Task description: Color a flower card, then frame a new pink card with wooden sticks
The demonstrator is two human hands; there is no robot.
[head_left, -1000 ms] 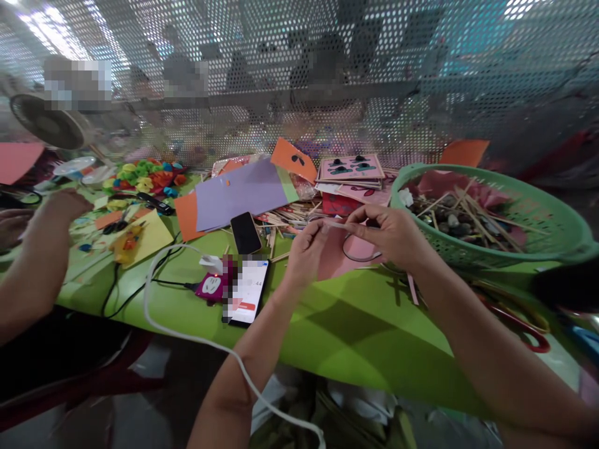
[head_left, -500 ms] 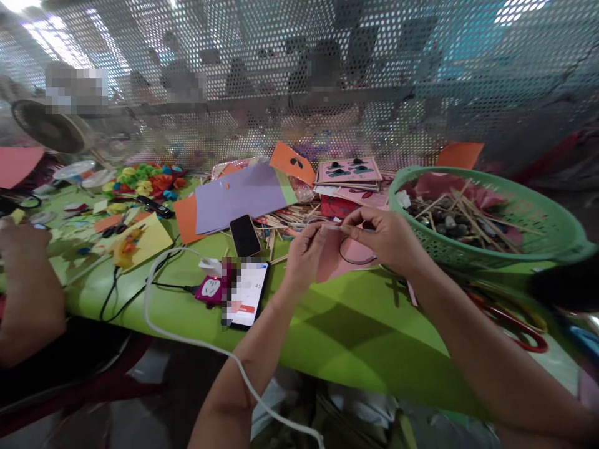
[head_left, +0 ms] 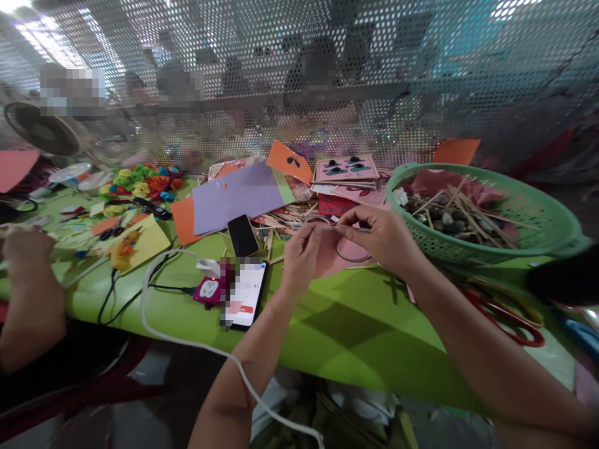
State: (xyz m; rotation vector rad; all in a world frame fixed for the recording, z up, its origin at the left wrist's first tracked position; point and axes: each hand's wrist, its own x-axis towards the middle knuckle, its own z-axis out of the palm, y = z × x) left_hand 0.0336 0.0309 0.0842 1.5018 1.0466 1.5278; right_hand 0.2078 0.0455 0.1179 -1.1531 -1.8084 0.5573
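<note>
A small, thin pale strip (head_left: 328, 228), blurred in detail, spans the fingertips of the left hand (head_left: 299, 252) and right hand (head_left: 377, 234), both closed in a pinch on it, above a flat pink sheet (head_left: 327, 255) and a slim dark ring (head_left: 352, 260). Toward the body, the smooth green tabletop (head_left: 355, 337) offers bare room up to its rounded front edge. Right of the hands, a perforated plastic basket (head_left: 538, 206) of sticks and stones crowds the right forearm; left lie a lit phone (head_left: 248, 299) and purple socket (head_left: 208, 290), and a white cable (head_left: 187, 342) crosses the left forearm. Behind, lilac card (head_left: 243, 196) overlaps loose sticks.
</note>
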